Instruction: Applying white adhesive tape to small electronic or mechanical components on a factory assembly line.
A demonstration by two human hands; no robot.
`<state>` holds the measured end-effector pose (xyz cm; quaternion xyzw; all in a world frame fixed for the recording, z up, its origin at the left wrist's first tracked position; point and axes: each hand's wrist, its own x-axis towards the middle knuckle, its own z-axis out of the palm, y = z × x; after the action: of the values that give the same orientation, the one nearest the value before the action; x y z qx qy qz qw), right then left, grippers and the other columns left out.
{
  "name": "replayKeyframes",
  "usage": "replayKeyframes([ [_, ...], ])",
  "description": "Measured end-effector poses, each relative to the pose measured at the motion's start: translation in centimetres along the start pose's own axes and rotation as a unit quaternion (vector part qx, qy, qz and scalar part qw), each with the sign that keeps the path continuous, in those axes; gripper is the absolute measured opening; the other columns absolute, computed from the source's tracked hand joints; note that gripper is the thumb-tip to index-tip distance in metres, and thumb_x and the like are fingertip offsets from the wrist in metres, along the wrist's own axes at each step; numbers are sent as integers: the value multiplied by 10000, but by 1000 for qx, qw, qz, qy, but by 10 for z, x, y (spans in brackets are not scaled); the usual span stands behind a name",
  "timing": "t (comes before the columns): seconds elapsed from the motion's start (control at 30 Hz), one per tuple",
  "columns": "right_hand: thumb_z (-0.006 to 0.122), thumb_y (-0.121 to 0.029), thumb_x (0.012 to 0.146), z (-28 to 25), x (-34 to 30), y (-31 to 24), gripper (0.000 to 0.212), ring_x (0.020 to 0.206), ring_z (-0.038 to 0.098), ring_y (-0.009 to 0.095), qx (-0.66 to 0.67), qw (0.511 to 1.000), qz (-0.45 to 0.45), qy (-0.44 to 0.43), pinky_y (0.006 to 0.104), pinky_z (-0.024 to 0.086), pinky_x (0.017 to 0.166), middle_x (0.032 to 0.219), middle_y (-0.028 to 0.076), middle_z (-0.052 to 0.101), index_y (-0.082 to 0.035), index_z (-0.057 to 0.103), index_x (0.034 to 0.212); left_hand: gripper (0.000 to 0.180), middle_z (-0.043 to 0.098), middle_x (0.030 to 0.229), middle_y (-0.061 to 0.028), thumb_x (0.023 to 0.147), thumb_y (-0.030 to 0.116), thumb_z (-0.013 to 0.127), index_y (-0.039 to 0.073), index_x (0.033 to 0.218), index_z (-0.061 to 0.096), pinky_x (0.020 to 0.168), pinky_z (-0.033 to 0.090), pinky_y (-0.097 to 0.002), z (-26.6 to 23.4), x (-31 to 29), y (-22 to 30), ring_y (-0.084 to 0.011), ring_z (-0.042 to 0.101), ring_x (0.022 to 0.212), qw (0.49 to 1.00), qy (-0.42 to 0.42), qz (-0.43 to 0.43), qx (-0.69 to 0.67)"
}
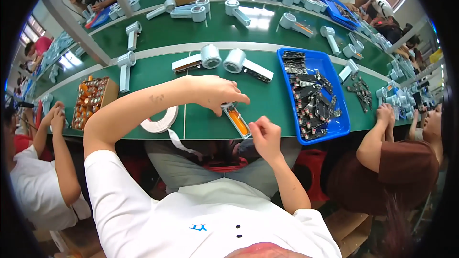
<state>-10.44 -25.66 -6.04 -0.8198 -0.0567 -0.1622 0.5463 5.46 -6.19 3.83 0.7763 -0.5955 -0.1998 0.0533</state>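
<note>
My left hand [217,94] reaches over the round head end of a pale blue handheld fan body [247,134], its fingers curled down on it and hiding most of that end. The handle lies open, pointing toward me at the table's near edge, with an orange cylindrical battery [236,119] inside. My right hand [266,136] is closed, fingertips pinched together close to the handle's lower end. Whatever is in that pinch is too small to make out. Beyond my hands lie two more fan bodies, one on the left [210,57] and one on the right [235,61].
A blue tray [344,123] of small black circuit boards stands at right, with loose boards [361,92] beyond. At left are a white tape roll [162,123] and a cardboard box [111,91] of orange batteries. Fan bodies cover the far green bench; co-workers sit on both sides.
</note>
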Motion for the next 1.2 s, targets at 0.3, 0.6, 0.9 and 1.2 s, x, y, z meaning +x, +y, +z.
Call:
replayKeyframes([
  [0.3, 663, -26, 898, 2, 4, -1, 223, 443, 484, 112, 159, 984, 69, 40, 229, 386, 447, 584, 9, 525, -30, 523, 723, 491, 693, 1054, -86, 739, 75, 757, 57, 1214, 637, 812, 522, -356, -80, -62, -112, -244, 614, 861, 939, 263, -206, -86],
  [0.6, 649, 14, 886, 5, 6, 7, 199, 441, 498, 96, 55, 997, 45, 12, 213, 397, 443, 565, 11, 532, -31, 531, 732, 462, 682, 1166, -154, 755, 156, 767, 27, 1182, 646, 889, 539, -391, -62, -34, -258, -324, 653, 983, 900, 231, -351, -117],
  [0.9, 690, -1, 832, 13, 3, 4, 215, 440, 441, 107, 14, 999, 25, 15, 240, 366, 439, 550, 5, 526, -34, 528, 696, 964, 559, 1407, -197, 611, 345, 901, -19, 1407, 498, 1090, 451, -413, -83, -19, -361, -371, 531, 1286, 898, 224, -369, 79],
  [1.2, 684, 13, 820, 10, 8, -10, 214, 440, 408, 92, -27, 1000, -6, 13, 234, 349, 438, 547, -1, 527, -37, 526, 686, 777, 609, 1244, -230, 639, 410, 902, -34, 1204, 606, 1019, 473, -456, -78, -6, -362, -388, 571, 1134, 882, 228, -408, 63],
])
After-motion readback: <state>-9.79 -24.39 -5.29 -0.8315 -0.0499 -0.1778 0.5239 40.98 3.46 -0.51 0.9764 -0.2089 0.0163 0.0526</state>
